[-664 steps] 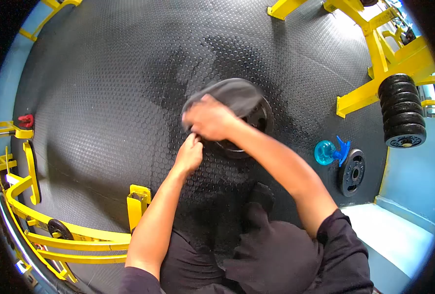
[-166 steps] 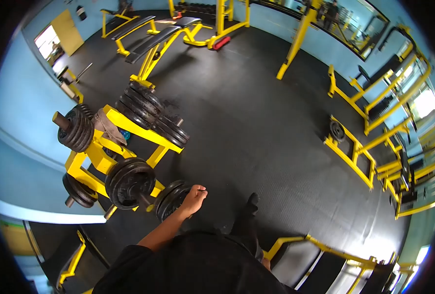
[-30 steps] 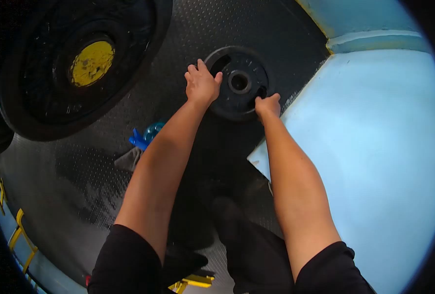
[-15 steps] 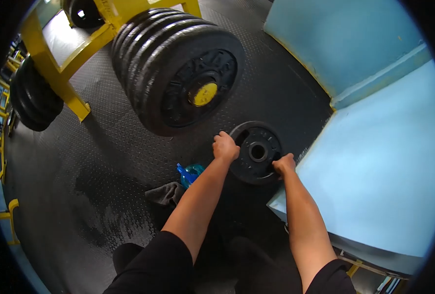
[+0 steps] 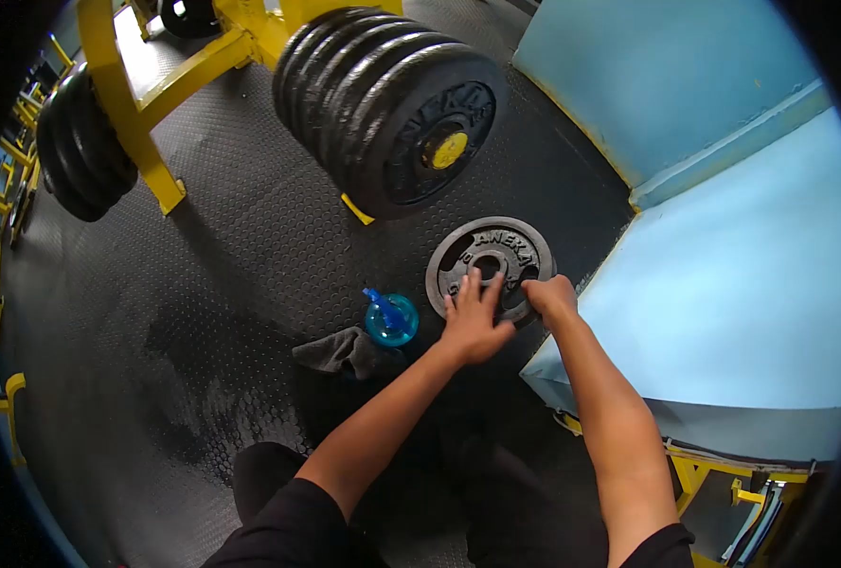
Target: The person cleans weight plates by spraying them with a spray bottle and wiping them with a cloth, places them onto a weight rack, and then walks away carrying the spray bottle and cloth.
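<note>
A round grey-black weight plate [image 5: 498, 237] with raised lettering and a centre hole is near the base of the blue wall. My left hand [image 5: 474, 322] is over its lower left part, fingers spread. At the plate's right side, my right hand [image 5: 550, 297] has its fingers closed on the rim by a slot. A blue spray bottle [image 5: 392, 320] of clear blue plastic stands left of my left hand. Beside the bottle a crumpled grey cloth [image 5: 335, 352] lies on the black rubber floor.
A yellow rack [image 5: 141, 142] at the upper left carries a stack of large black plates [image 5: 397, 114] overhanging the floor, and more black plates [image 5: 84, 147] farther left. A light blue ledge [image 5: 724, 303] borders the right side. Wet marks show on the floor at lower left.
My left hand has left the plate's left rim and moved over its lower face, fingers spread. The plate now shows a lighter, lettered face. The camera view has shifted.
</note>
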Demonstrator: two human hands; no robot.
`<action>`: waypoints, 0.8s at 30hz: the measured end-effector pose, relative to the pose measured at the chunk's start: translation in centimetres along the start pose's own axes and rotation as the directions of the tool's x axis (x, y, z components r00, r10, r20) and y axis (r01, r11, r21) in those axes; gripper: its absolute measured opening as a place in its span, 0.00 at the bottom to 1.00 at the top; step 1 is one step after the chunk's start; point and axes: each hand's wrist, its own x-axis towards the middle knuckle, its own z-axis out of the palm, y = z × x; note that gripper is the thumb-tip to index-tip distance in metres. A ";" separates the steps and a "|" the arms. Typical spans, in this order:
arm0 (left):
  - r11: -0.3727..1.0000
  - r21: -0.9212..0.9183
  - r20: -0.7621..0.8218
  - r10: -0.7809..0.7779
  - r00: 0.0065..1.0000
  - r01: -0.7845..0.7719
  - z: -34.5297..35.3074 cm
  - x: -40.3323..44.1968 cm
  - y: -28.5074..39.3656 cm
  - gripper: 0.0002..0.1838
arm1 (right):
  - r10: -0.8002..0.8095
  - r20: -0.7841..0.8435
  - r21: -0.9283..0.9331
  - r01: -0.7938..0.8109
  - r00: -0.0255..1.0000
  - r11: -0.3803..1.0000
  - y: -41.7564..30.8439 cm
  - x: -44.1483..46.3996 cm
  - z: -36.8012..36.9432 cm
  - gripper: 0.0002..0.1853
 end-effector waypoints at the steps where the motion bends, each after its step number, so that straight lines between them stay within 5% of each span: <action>1: 0.993 0.077 0.118 0.075 0.990 -0.084 -1.5 -1.4 0.9 0.42 | -0.049 -0.154 0.013 0.051 0.987 0.999 0.2 -0.8 0.9 0.34; 3: 0.993 0.072 0.051 0.088 0.995 -0.091 -0.5 -2.0 0.3 0.44 | -0.106 -0.293 0.017 0.116 0.950 0.993 0.5 -2.6 2.3 0.35; 5: 0.993 0.069 -0.008 0.099 0.995 -0.098 0.6 -2.9 -0.3 0.47 | -0.127 -0.269 0.343 0.218 0.955 0.914 0.9 -4.8 3.3 0.35; 7: 0.976 0.186 -0.105 0.136 0.985 -0.115 1.7 -3.8 -0.4 0.50 | -0.215 -0.306 0.274 0.302 0.927 0.913 1.9 -5.1 3.6 0.34; 14: 0.988 -0.139 0.098 0.084 0.992 -0.070 -3.6 -10.2 0.9 0.49 | -0.347 -0.125 0.357 0.369 0.929 0.858 4.6 -9.2 3.7 0.31; 16: 0.988 -0.145 0.164 0.075 0.984 -0.052 -5.0 -13.2 0.7 0.48 | -0.417 -0.089 0.413 0.415 0.905 0.811 7.6 -10.0 5.3 0.07; 17: 0.992 -0.111 0.247 0.083 0.965 -0.057 -5.8 -14.9 0.4 0.47 | -0.425 -0.076 0.419 0.415 0.902 0.807 7.8 -11.7 6.0 0.07; 19: 0.995 -0.092 0.332 0.058 0.941 -0.029 -7.1 -18.3 -0.1 0.46 | -0.320 0.190 0.536 0.175 0.928 0.826 8.1 -16.9 6.1 0.06; 24: 0.991 -0.126 0.375 0.001 0.927 0.050 -11.1 -24.8 -1.6 0.38 | -0.208 0.426 0.402 0.021 0.880 0.916 9.3 -20.7 9.8 0.14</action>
